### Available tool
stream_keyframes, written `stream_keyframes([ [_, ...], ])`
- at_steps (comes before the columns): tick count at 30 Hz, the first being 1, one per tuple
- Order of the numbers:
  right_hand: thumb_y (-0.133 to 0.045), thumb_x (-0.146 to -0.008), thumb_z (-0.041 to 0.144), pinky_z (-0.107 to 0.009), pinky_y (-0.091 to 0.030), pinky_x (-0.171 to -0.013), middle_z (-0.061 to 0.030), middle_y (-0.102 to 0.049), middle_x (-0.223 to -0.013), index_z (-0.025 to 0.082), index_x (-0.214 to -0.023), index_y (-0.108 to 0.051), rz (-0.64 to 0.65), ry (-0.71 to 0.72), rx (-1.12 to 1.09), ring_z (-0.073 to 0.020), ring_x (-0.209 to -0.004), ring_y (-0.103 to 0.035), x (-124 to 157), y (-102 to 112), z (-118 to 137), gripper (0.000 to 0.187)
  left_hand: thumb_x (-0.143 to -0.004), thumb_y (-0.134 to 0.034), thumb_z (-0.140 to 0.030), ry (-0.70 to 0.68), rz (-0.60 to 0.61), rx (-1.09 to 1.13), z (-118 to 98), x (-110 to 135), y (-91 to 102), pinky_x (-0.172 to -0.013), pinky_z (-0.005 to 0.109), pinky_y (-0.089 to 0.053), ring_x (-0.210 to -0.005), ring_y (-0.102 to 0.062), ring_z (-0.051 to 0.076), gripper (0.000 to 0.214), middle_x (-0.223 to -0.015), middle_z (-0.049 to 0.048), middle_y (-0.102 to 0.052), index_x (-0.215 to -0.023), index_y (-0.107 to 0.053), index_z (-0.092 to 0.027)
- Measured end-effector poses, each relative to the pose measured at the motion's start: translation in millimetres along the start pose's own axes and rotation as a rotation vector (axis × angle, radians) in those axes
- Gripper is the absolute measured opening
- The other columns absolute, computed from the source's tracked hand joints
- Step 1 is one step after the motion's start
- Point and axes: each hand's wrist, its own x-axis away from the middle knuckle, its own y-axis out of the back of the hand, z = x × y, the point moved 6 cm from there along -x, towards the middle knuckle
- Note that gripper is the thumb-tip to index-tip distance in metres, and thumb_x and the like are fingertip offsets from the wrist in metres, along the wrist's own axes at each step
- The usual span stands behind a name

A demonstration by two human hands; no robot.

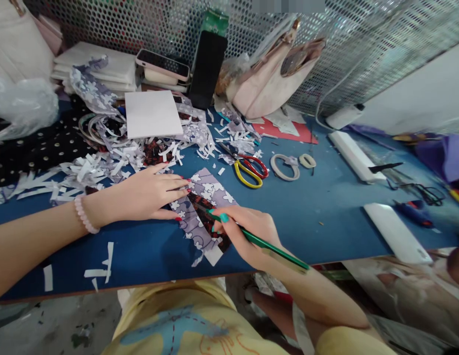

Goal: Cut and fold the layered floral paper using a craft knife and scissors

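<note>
One green tool point(272, 249) was pinched in the right grip point(253, 229); the floral fabric point(210, 186) was best kept flat by the left grip point(151, 193), spread wide, for steady guiding.

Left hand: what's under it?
The left hand overlaps one edge of the floral piece; the blue table shows alongside. Whatever lies under the palm is covered.

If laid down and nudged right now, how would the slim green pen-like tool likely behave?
The slim green pen-like tool would probably stay stiff, since it runs straight past the right hand. It looks light, being so thin. It may roll on the flat blue tabletop, though fingers hide part of it.
</note>
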Motion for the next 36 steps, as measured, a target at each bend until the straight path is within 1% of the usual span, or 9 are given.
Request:
stream_keyframes([
  [2,-0.043,-0.097,0.013,-0.020,-0.049,-0.058,0.0001,-0.070,-0.068,0.019,-0.094,-0.062,0.024,0.002,0.022,-0.0107,-0.057,-0.065,-1.9,-5.2,-1.1,0.020,-0.099,-0.054,-0.052,-0.003,-0.008,-0.006,-0.5,-0.2,0.3,-0.116,0.043,-0.031,-0.130,-0.058,0.027,0.050,-0.142,0.0138,-0.060,-0.133,-0.062,-0.017],
  [9,-0.041,-0.101,0.021,-0.022,-0.041,-0.051,0.0021,-0.062,-0.056,0.021,-0.073,-0.055,0.093,-0.062,-0.023,-0.0095,-0.047,-0.057,8.0,-8.2,-10.3,0.031,-0.098,-0.055,-0.052,0.003,-0.032,0.019,0.1,1.3,0.7,-0.116,0.043,-0.031,-0.129,-0.059,0.027,0.049,-0.142,0.0132,-0.060,-0.133,-0.063,-0.018],
  [14,-0.041,-0.099,0.020,-0.023,-0.037,-0.047,0.0037,-0.057,-0.048,0.021,-0.066,-0.051,0.153,-0.094,-0.093,-0.0085,-0.041,-0.051,10.3,0.0,-8.1,0.035,-0.100,-0.049,-0.053,-0.001,0.004,0.006,0.9,1.2,-3.4,-0.117,0.046,-0.028,-0.131,-0.057,0.028,0.053,-0.143,0.0146,-0.057,-0.136,-0.060,-0.016],
  [19,-0.041,-0.098,0.017,-0.022,-0.039,-0.048,0.0033,-0.057,-0.047,0.021,-0.060,-0.049,0.260,-0.140,-0.143,-0.0084,-0.042,-0.054,12.2,11.4,-3.9,0.039,-0.101,-0.049,-0.053,-0.009,-0.013,-0.004,1.2,2.5,-5.3,-0.116,0.046,-0.029,-0.132,-0.056,0.028,0.052,-0.144,0.0145,-0.057,-0.136,-0.060,-0.015],
  [22,-0.042,-0.097,0.015,-0.020,-0.042,-0.050,0.0035,-0.059,-0.049,0.020,-0.061,-0.052,0.229,-0.154,-0.137,-0.0082,-0.044,-0.056,12.7,16.3,-4.3,0.038,-0.100,-0.050,-0.053,-0.016,-0.026,-0.009,1.0,3.0,-4.9,-0.116,0.046,-0.030,-0.131,-0.057,0.028,0.052,-0.143,0.0148,-0.058,-0.135,-0.061,-0.015],
  [25,-0.044,-0.097,0.016,-0.020,-0.046,-0.054,0.0025,-0.066,-0.059,0.020,-0.078,-0.061,0.150,-0.050,-0.115,-0.0094,-0.051,-0.061,8.7,15.1,-2.3,0.027,-0.100,-0.049,-0.052,-0.027,-0.028,-0.020,0.2,2.7,-4.0,-0.115,0.046,-0.031,-0.129,-0.059,0.029,0.053,-0.142,0.0152,-0.059,-0.134,-0.061,-0.013],
  [27,-0.046,-0.096,0.015,-0.019,-0.049,-0.060,0.0012,-0.070,-0.068,0.020,-0.090,-0.064,0.150,0.011,-0.099,-0.0102,-0.058,-0.066,5.5,10.1,-2.5,0.020,-0.101,-0.049,-0.052,-0.027,-0.025,-0.028,0.0,2.2,-3.6,-0.114,0.046,-0.032,-0.129,-0.059,0.028,0.053,-0.142,0.0148,-0.059,-0.134,-0.061,-0.013],
  [29,-0.048,-0.095,0.013,-0.019,-0.050,-0.064,0.0003,-0.073,-0.073,0.019,-0.095,-0.065,0.184,0.016,-0.080,-0.0104,-0.063,-0.068,3.5,5.6,-5.7,0.018,-0.100,-0.050,-0.053,-0.029,-0.030,-0.031,-0.2,1.8,-3.2,-0.115,0.044,-0.032,-0.129,-0.059,0.028,0.053,-0.141,0.0145,-0.060,-0.134,-0.061,-0.014],
  [36,-0.043,-0.099,0.020,-0.021,-0.042,-0.053,0.0023,-0.063,-0.057,0.020,-0.071,-0.057,0.237,-0.049,-0.123,-0.0096,-0.050,-0.057,12.3,8.3,-12.0,0.031,-0.099,-0.053,-0.053,-0.034,-0.055,-0.013,0.3,2.1,-3.4,-0.115,0.045,-0.031,-0.127,-0.061,0.028,0.052,-0.139,0.0150,-0.061,-0.132,-0.063,-0.014],
])
